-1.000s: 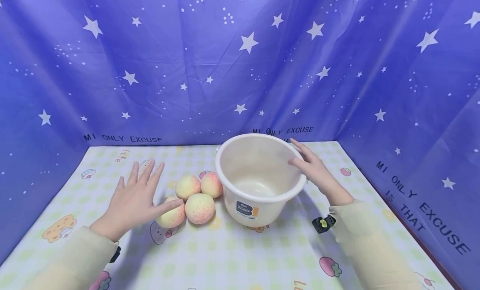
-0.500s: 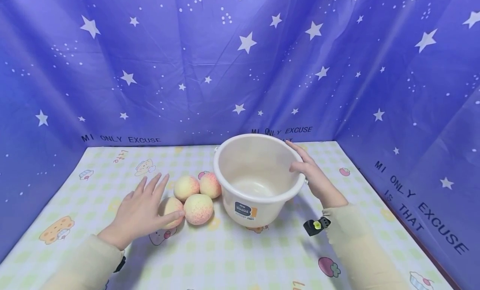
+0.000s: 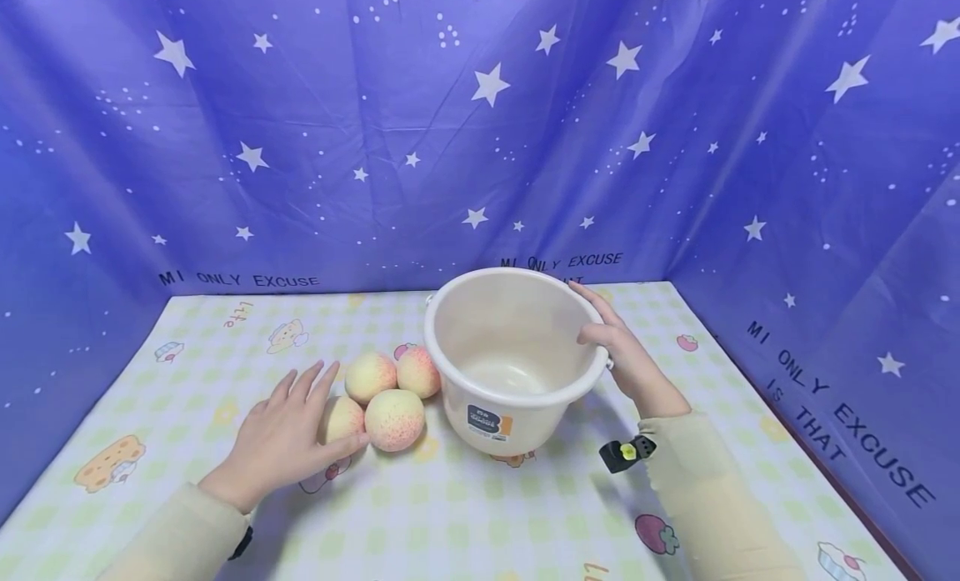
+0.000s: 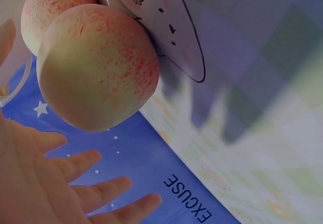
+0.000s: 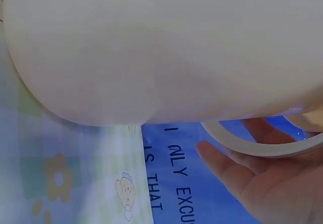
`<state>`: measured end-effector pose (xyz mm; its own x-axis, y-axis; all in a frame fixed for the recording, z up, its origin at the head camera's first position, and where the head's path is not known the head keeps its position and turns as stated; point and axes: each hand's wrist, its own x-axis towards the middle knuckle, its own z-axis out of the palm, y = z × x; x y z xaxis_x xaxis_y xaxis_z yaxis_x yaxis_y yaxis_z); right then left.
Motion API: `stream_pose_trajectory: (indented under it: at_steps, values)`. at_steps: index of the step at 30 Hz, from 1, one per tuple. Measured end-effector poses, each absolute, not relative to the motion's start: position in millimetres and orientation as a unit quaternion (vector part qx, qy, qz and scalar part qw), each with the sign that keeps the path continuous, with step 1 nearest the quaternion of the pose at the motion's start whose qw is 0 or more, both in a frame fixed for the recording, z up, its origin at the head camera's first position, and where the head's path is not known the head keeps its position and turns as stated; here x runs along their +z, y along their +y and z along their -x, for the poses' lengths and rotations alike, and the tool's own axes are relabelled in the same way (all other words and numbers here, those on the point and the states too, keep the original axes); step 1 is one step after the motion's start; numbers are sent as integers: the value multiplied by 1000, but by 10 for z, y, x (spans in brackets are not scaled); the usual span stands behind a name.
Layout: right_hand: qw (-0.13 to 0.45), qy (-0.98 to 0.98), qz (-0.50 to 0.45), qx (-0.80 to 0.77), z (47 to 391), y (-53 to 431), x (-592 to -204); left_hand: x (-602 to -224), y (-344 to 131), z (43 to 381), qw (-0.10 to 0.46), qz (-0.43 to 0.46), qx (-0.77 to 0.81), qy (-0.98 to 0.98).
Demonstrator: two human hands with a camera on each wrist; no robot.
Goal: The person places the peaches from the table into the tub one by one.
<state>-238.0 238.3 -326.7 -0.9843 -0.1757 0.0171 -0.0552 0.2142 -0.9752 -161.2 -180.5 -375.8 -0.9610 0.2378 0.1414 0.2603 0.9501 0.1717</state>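
Several pale yellow peaches with red speckles sit bunched left of a cream bucket [image 3: 517,364]. My left hand [image 3: 281,439] hovers by the leftmost peach [image 3: 343,418], partly covering it in the head view. Its fingers are extended, with the thumb on the near side. In the left wrist view a gap shows between that peach [image 4: 101,67] and the spread fingers [image 4: 108,188]. My right hand [image 3: 637,364] holds the bucket's right rim, thumb inside and fingers outside. The bucket stands upright, and no contents show inside. Its curved white handle [image 5: 267,149] hangs by the right fingers.
A checked tablecloth [image 3: 450,514] with cartoon prints covers the table. Blue star-patterned curtains [image 3: 420,89] rise behind it and along both sides. A black wrist strap [image 3: 628,453] shows below the right sleeve.
My left hand has come down and rightward beside the leftmost peach, its fingers less spread. The right hand has settled closer on the bucket rim. Peaches and bucket have stayed in place.
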Motion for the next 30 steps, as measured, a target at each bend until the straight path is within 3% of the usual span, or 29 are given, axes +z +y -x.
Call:
stream_pose_trajectory:
  at_steps: [30]
  values:
    - [46, 786, 66, -613, 2368, 2370, -3270, -3987, -1760, 1604, 30, 142, -136, -980]
